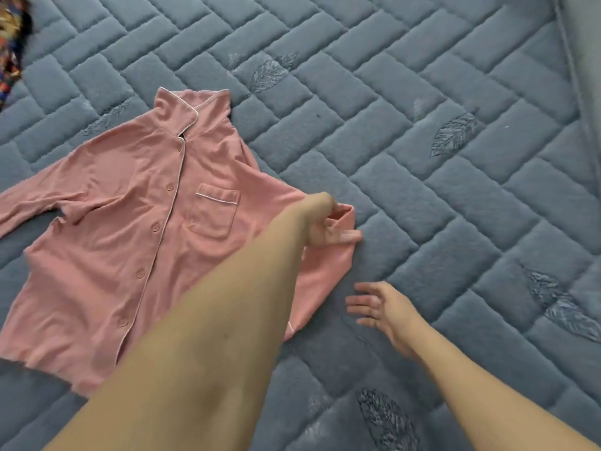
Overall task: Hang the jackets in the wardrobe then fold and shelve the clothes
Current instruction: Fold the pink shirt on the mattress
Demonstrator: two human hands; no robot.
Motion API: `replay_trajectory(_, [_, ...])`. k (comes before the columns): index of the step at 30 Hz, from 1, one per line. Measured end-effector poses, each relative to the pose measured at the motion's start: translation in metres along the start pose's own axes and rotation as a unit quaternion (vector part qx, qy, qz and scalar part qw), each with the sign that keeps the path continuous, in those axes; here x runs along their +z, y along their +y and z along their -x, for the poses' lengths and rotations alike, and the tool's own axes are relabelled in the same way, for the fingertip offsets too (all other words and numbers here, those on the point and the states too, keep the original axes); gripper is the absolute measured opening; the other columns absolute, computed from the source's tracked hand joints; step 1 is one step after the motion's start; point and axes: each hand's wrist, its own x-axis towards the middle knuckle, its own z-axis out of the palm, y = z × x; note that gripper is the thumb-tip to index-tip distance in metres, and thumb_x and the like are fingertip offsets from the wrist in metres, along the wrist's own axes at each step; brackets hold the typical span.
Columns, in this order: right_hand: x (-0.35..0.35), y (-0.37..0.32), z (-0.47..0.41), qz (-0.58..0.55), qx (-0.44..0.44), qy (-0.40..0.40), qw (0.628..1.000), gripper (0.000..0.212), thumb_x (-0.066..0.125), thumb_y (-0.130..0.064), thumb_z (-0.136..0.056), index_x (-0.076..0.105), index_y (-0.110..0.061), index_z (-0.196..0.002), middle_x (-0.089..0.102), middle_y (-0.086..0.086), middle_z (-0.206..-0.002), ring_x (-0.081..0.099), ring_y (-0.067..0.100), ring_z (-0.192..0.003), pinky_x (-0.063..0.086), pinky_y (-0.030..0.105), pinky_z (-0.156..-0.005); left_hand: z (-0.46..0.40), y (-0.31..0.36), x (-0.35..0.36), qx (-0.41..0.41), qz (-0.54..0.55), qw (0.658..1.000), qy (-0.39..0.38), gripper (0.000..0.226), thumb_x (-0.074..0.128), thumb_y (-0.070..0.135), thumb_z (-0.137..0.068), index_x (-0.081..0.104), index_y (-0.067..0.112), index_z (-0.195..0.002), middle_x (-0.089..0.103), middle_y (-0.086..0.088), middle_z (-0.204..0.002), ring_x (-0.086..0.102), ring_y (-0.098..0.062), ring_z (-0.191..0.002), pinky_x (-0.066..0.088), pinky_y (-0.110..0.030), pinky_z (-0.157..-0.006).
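While my left hand [325, 222] pinched the folded sleeve of the pink shirt [130, 222], it lay buttoned on the quilted mattress [422, 190]. My right hand [380, 307] hovered beside it, fingers relaxed apart.

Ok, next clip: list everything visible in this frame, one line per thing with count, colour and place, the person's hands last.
pyjama shirt: one, pink with pale piping, spread button-side up on the left half of the bed cover; one sleeve stretched out left, the other folded at the right.
bed cover: one, grey-blue quilted with embroidered leaves, fills the frame.
patterned fabric: one, multicoloured, top left corner, mostly cut off.
pale surface: one, light grey, right edge; cannot tell what it is.
left hand: one, pinches the shirt's right-side sleeve at its fold.
right hand: one, fingers relaxed, beside the sleeve end, holding nothing.
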Motion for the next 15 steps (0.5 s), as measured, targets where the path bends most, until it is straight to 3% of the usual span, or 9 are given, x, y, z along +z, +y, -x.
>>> replay_trajectory(1, [-0.008,0.003,0.003,-0.060,0.011,-0.009,0.998,0.035,0.031,-0.034,-0.104,0.056,-0.012,-0.114,0.069,0.013,-0.106,0.065,0.026,-0.097,0.048,0.034,-0.078,-0.004,-0.006,0.008,0.010,-0.036,0.999,0.028,0.019,0.032,0.004,-0.100,0.049,0.007,-0.105,0.047,-0.013,-0.093,0.057,-0.030,-0.067,0.058,-0.046,-0.065])
replay_trajectory(3, [-0.015,0.008,0.005,-0.064,0.012,-0.021,0.998,0.034,0.036,-0.043,-0.103,0.057,-0.018,-0.112,0.070,0.008,-0.111,0.066,0.024,-0.103,0.049,0.038,-0.087,-0.011,-0.013,0.016,0.073,-0.171,0.979,0.082,0.022,0.029,0.002,-0.094,0.047,0.015,-0.092,0.044,-0.010,-0.086,0.047,-0.023,-0.060,0.040,-0.034,-0.056])
replay_trajectory(5, [-0.003,0.011,0.003,0.016,0.009,-0.006,1.000,0.025,0.049,-0.042,-0.100,0.057,-0.019,-0.107,0.072,0.004,-0.106,0.068,0.018,-0.093,0.050,0.032,-0.077,-0.012,-0.012,0.010,0.137,-0.342,0.923,0.112,0.024,0.029,0.000,-0.085,0.048,0.016,-0.084,0.044,-0.009,-0.079,0.039,-0.021,-0.060,0.030,-0.029,-0.054])
replay_trajectory(7, [0.021,0.014,-0.006,0.087,0.006,0.008,0.996,0.024,0.059,-0.040,-0.095,0.061,-0.016,-0.096,0.073,0.003,-0.093,0.065,0.016,-0.075,0.046,0.028,-0.063,-0.011,-0.005,-0.002,0.143,-0.448,0.876,0.106,0.025,0.031,0.001,-0.082,0.052,0.015,-0.079,0.045,-0.006,-0.071,0.035,-0.020,-0.060,0.026,-0.027,-0.049])
replay_trajectory(9, [0.048,0.016,-0.015,0.134,-0.015,0.020,0.991,0.021,0.065,-0.031,-0.089,0.059,-0.014,-0.078,0.066,0.005,-0.077,0.055,0.019,-0.063,0.039,0.029,-0.057,-0.012,0.003,-0.016,0.124,-0.459,0.870,0.131,0.029,0.037,0.000,-0.085,0.062,0.014,-0.088,0.053,-0.009,-0.076,0.044,-0.022,-0.066,0.030,-0.027,-0.047])
replay_trajectory(10, [0.058,0.017,-0.020,0.147,-0.026,0.040,0.988,0.021,0.064,-0.025,-0.086,0.055,-0.015,-0.070,0.059,0.006,-0.069,0.049,0.021,-0.062,0.036,0.030,-0.056,-0.014,0.007,-0.022,0.129,-0.448,0.869,0.163,0.028,0.042,0.002,-0.088,0.067,0.012,-0.097,0.061,-0.012,-0.084,0.054,-0.025,-0.073,0.039,-0.027,-0.049])
replay_trajectory(12, [0.069,0.014,-0.025,0.135,-0.026,0.081,0.987,0.023,0.059,-0.018,-0.082,0.047,-0.017,-0.062,0.048,0.002,-0.060,0.042,0.021,-0.060,0.031,0.030,-0.055,-0.021,0.016,-0.033,0.174,-0.496,0.810,0.260,0.029,0.046,0.008,-0.092,0.064,0.008,-0.116,0.064,-0.018,-0.116,0.062,-0.033,-0.102,0.053,-0.033,-0.076])
replay_trajectory(13, [0.071,0.011,-0.024,0.091,-0.017,0.085,0.992,0.021,0.057,-0.016,-0.082,0.048,-0.016,-0.063,0.047,0.001,-0.060,0.041,0.021,-0.060,0.032,0.031,-0.056,-0.026,0.020,-0.040,0.192,-0.525,0.773,0.299,0.037,0.046,0.010,-0.093,0.058,0.010,-0.127,0.054,-0.019,-0.130,0.057,-0.035,-0.116,0.047,-0.034,-0.093])
replay_trajectory(15, [0.069,0.001,-0.017,-0.028,0.008,0.073,0.997,0.015,0.054,-0.020,-0.086,0.059,-0.014,-0.073,0.058,0.002,-0.069,0.050,0.021,-0.068,0.040,0.034,-0.063,-0.030,0.030,-0.047,0.214,-0.561,0.730,0.325,0.048,0.049,0.015,-0.092,0.049,0.017,-0.140,0.037,-0.014,-0.143,0.048,-0.035,-0.126,0.036,-0.038,-0.109])
